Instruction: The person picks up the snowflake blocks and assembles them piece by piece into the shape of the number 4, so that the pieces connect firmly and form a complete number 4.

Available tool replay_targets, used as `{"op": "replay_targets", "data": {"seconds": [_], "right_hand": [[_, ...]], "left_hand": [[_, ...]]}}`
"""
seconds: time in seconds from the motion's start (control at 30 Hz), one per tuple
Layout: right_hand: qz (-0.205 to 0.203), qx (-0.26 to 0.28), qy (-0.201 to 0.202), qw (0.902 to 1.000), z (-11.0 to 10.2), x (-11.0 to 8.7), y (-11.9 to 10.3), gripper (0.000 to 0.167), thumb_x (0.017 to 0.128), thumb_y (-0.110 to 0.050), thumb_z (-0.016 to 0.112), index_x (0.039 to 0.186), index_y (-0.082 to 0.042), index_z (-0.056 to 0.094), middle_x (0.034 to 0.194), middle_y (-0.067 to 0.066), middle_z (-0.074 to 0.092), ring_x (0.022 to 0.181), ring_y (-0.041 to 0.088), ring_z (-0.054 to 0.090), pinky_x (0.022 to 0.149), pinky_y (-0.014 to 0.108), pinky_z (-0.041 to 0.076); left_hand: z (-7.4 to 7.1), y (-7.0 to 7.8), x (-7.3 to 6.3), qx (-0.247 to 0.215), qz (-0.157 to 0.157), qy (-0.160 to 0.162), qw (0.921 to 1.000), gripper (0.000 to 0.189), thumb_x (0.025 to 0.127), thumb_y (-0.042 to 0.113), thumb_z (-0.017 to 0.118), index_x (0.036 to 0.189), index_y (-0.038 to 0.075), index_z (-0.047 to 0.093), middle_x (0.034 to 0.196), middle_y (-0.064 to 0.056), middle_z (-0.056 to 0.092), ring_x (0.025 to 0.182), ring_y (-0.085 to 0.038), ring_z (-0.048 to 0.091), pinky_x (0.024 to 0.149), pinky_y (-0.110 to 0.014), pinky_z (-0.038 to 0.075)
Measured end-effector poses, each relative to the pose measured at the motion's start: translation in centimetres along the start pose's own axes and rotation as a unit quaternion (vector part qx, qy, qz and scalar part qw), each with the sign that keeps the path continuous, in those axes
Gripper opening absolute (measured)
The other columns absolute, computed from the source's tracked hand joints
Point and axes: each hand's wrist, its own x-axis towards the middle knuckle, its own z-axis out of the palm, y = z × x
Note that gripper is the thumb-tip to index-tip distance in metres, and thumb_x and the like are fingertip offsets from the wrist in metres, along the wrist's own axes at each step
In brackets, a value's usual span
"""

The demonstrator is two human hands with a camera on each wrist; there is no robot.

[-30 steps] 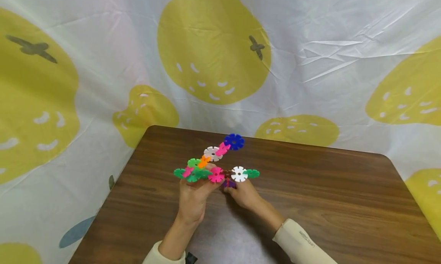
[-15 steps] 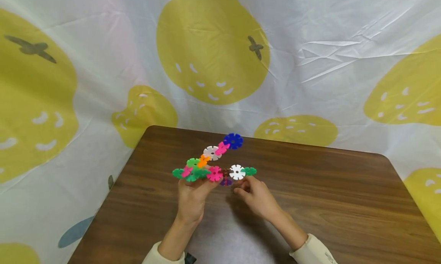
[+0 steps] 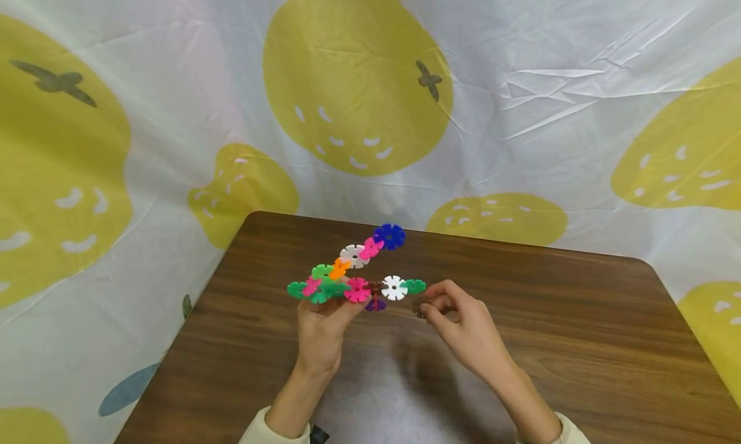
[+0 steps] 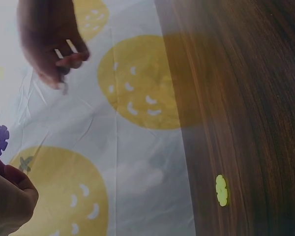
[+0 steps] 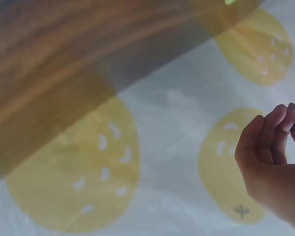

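Observation:
My left hand (image 3: 321, 341) grips a chain of joined plastic snowflake discs, held above the table in the head view. Along it show a blue disc (image 3: 389, 237), a grey-white disc (image 3: 354, 256), a pink disc (image 3: 357, 290), a white disc (image 3: 395, 288) and a green disc (image 3: 414, 286) at the right end. Below hangs a purple disc (image 3: 375, 306). My right hand (image 3: 471, 328) is right of the chain, apart from it, pinching a small brownish disc (image 3: 419, 307), blurred and partly hidden by the fingers.
The wooden table (image 3: 579, 341) spreads under both hands. In the left wrist view a yellow-green disc (image 4: 221, 191) lies on it. A white curtain (image 3: 521, 32) with yellow fruit prints hangs behind the table's far edge and along its left side.
My right hand has drawn away from the purple disc to the right, with the small brownish disc between its fingers. The left hand and chain have shifted very slightly left.

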Motion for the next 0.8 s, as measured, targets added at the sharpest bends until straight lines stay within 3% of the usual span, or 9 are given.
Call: {"op": "replay_targets", "data": {"seconds": [0.1, 0.37, 0.53, 0.63, 0.73, 0.8], "right_hand": [[-0.019, -0.016, 0.029, 0.9993, -0.9, -0.2, -0.9, 0.013, 0.095, -0.011, 0.073, 0.106, -0.014, 0.068, 0.076, -0.012, 0.07, 0.071, 0.003, 0.063, 0.058, 0.023, 0.05], [-0.046, -0.062, 0.088, 0.9931, -3.0, -0.7, -2.8, 0.014, 0.093, -0.009, 0.074, 0.103, -0.019, 0.068, 0.074, -0.018, 0.069, 0.064, 0.003, 0.059, 0.067, 0.022, 0.046], [-0.059, -0.067, 0.116, 0.9892, -4.4, -0.9, -4.1, 0.014, 0.094, -0.008, 0.073, 0.102, -0.018, 0.07, 0.076, -0.013, 0.071, 0.043, -0.003, 0.038, 0.051, 0.021, 0.04], [-0.075, -0.072, 0.138, 0.985, -5.1, -0.9, -5.0, 0.016, 0.093, -0.008, 0.073, 0.103, -0.02, 0.071, 0.078, -0.011, 0.072, 0.04, -0.004, 0.027, 0.04, 0.022, 0.031], [-0.102, -0.079, 0.161, 0.9785, -5.5, -0.8, -5.9, 0.018, 0.092, -0.006, 0.073, 0.104, -0.02, 0.072, 0.079, -0.011, 0.072, 0.044, -0.003, 0.036, 0.039, 0.02, 0.031], [-0.119, -0.084, 0.172, 0.9742, -5.7, -0.7, -6.6, 0.019, 0.092, -0.005, 0.074, 0.104, -0.02, 0.073, 0.079, -0.011, 0.072, 0.052, -0.003, 0.049, 0.046, 0.016, 0.037]], "left_hand": [[0.0, -0.1, 0.0, 0.003, -0.004, 0.003, 1.0, 0.033, 0.081, -0.011, 0.077, 0.094, 0.02, 0.076, 0.096, 0.005, 0.076, 0.09, -0.011, 0.072, 0.083, -0.025, 0.06], [0.3, -0.3, -0.1, 0.0, -0.009, 0.012, 0.9999, 0.043, 0.079, -0.02, 0.069, 0.093, 0.02, 0.076, 0.097, 0.004, 0.076, 0.09, -0.011, 0.071, 0.083, -0.024, 0.06], [0.5, -0.3, -0.2, 0.002, -0.019, 0.018, 0.9997, 0.044, 0.079, -0.02, 0.069, 0.098, 0.019, 0.076, 0.098, 0.004, 0.077, 0.09, -0.011, 0.071, 0.083, -0.025, 0.06], [0.7, -0.3, -0.3, 0.005, -0.028, 0.025, 0.9993, 0.045, 0.078, -0.021, 0.068, 0.097, 0.02, 0.076, 0.095, 0.005, 0.077, 0.089, -0.011, 0.071, 0.083, -0.025, 0.061], [1.0, -0.3, -0.4, 0.008, -0.036, 0.031, 0.9988, 0.046, 0.078, -0.021, 0.068, 0.094, 0.021, 0.075, 0.093, 0.005, 0.076, 0.089, -0.01, 0.071, 0.082, -0.024, 0.061], [1.1, -0.3, -0.4, 0.009, -0.039, 0.033, 0.9987, 0.046, 0.078, -0.021, 0.068, 0.094, 0.022, 0.075, 0.093, 0.006, 0.076, 0.088, -0.01, 0.072, 0.082, -0.024, 0.061]]}}
